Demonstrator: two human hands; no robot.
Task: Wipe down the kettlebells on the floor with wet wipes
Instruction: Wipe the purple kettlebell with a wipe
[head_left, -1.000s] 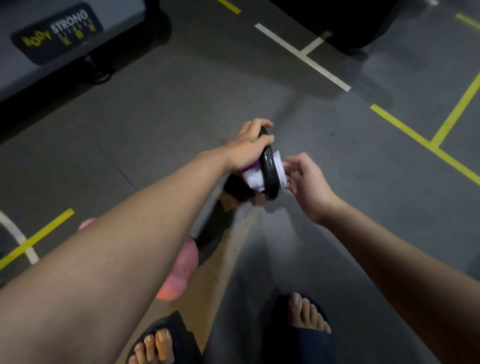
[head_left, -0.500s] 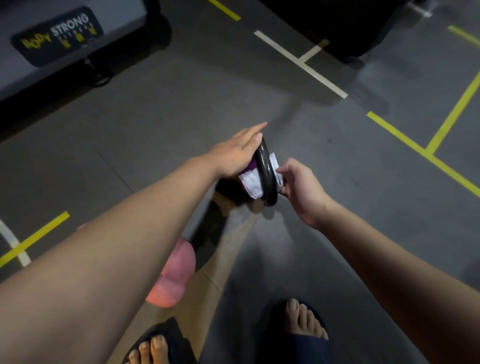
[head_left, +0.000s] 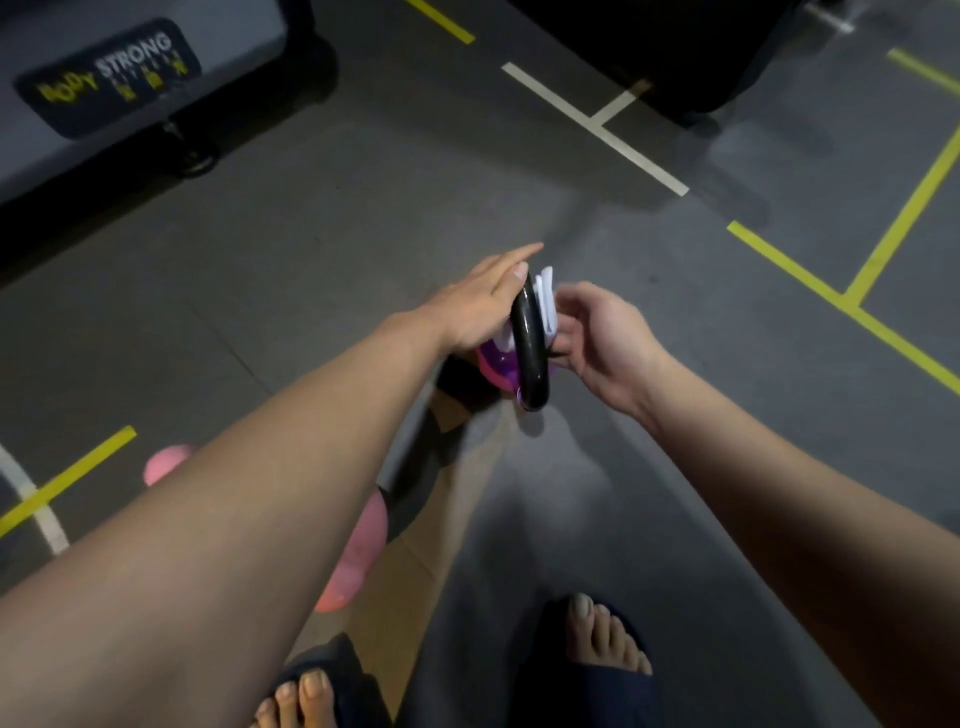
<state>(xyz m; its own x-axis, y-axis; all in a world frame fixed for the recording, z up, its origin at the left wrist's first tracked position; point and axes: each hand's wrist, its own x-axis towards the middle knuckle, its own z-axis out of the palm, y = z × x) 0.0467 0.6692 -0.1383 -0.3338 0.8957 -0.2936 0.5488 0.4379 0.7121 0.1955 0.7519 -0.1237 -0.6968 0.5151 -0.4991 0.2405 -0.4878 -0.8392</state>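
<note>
Right hand (head_left: 597, 332) grip pinches a white wet wipe (head_left: 546, 296) against the black handle (head_left: 529, 343) of the purple kettlebell (head_left: 498, 364); left hand (head_left: 478, 306), fingers straight, steadies it from nine o'clock; pink kettlebell (head_left: 363, 551), at seven o'clock, likely awaits wiping.

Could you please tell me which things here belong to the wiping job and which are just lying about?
Job: purple kettlebell, wet wipe, pink kettlebell, left hand, right hand.
Lying about: Body Strong machine, yellow floor lines, slippers.
</note>
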